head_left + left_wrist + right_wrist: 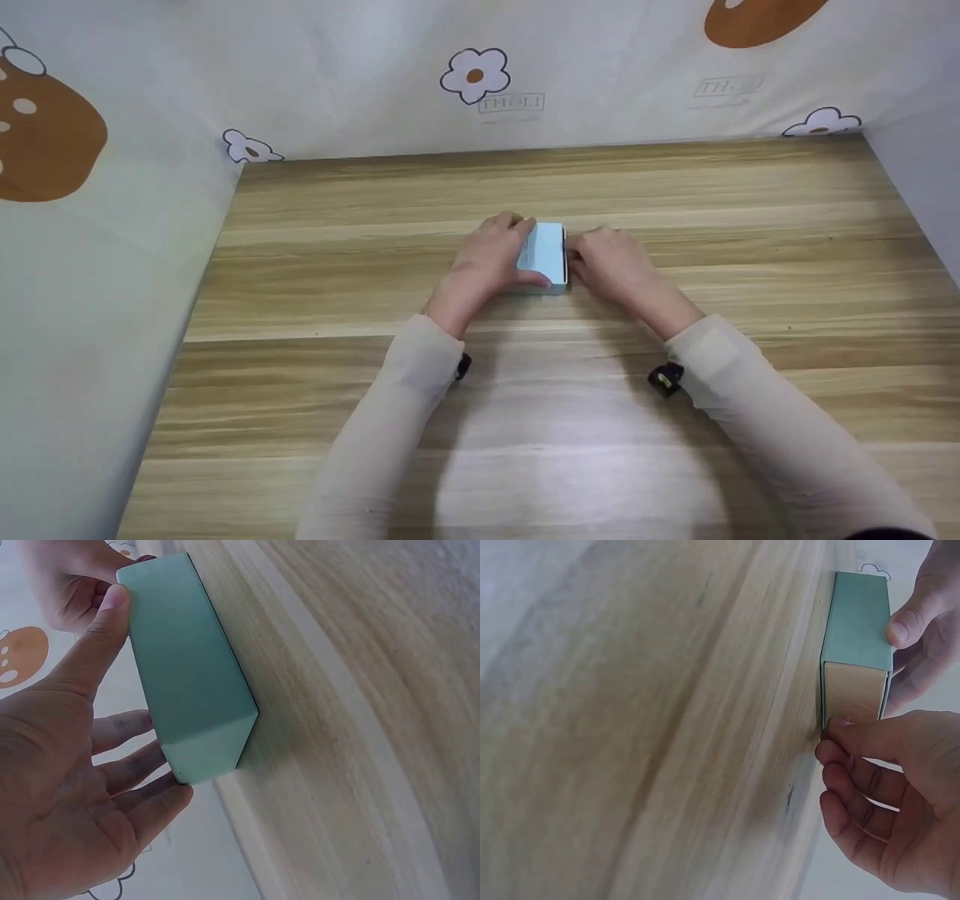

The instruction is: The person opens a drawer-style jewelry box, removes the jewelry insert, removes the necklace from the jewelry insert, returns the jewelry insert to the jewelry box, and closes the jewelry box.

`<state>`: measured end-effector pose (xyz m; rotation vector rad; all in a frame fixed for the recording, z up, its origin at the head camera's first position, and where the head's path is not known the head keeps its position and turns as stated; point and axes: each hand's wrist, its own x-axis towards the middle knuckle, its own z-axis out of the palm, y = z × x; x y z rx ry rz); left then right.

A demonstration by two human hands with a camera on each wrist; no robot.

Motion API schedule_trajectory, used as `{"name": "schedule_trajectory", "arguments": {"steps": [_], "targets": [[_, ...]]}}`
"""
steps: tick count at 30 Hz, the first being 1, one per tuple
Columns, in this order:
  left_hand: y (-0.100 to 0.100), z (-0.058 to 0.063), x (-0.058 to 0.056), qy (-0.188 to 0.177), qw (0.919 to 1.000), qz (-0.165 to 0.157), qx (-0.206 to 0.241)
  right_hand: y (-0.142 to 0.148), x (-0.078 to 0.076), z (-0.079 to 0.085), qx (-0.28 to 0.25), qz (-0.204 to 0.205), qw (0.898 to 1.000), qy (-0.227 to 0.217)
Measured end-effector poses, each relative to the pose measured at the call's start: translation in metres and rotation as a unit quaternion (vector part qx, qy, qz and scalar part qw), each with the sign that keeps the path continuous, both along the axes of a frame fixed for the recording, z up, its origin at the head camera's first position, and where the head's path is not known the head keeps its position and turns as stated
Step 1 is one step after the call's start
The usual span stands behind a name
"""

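A pale blue-green slide box (546,253) lies on the wooden table, its right end facing the right hand. My left hand (484,259) grips it from the left, thumb along the near side and fingers over the far side. In the right wrist view, a cream inner drawer (851,690) sits within the sleeve at that end. Thumb and forefinger of my right hand (907,795) pinch together at the drawer's end; what lies between their tips is mostly hidden. The left wrist view shows the box's plain side (180,637) and closed left end.
The wood-grain table (337,405) spreads around both arms. Behind it and at the left hangs a white cloth (360,82) with flower and brown patterns. Small black wrist devices (665,379) sit at the light sleeves.
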<state>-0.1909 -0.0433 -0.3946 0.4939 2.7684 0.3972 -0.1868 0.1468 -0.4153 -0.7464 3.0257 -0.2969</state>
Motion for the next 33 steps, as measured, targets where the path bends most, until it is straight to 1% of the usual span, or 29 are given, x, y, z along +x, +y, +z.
{"name": "schedule_trajectory", "arguments": {"steps": [6, 15, 18, 25, 33], "targets": [[0.0013, 0.0005, 0.0000, -0.001, 1.0000, 0.000, 0.003, 0.0020, -0.0003, -0.0005, -0.002, 0.000, 1.000, 0.003], [0.0024, 0.0006, -0.0002, -0.005, 1.0000, 0.000, 0.000, 0.0032, -0.0007, 0.0001, -0.006, -0.005, 1.000, -0.011], [0.0015, 0.0011, 0.0003, -0.002, 1.0000, 0.001, 0.002, 0.0036, -0.0006, 0.0005, -0.008, -0.005, 1.000, -0.010], [-0.0013, 0.0005, 0.0008, 0.020, 0.9997, -0.010, 0.002, 0.0042, -0.0005, 0.0002, -0.010, -0.004, 1.000, -0.006], [-0.0009, -0.0001, 0.0008, 0.015, 0.9999, -0.006, -0.003, 0.0036, -0.0001, -0.0003, -0.006, -0.008, 1.000, -0.008]]}}
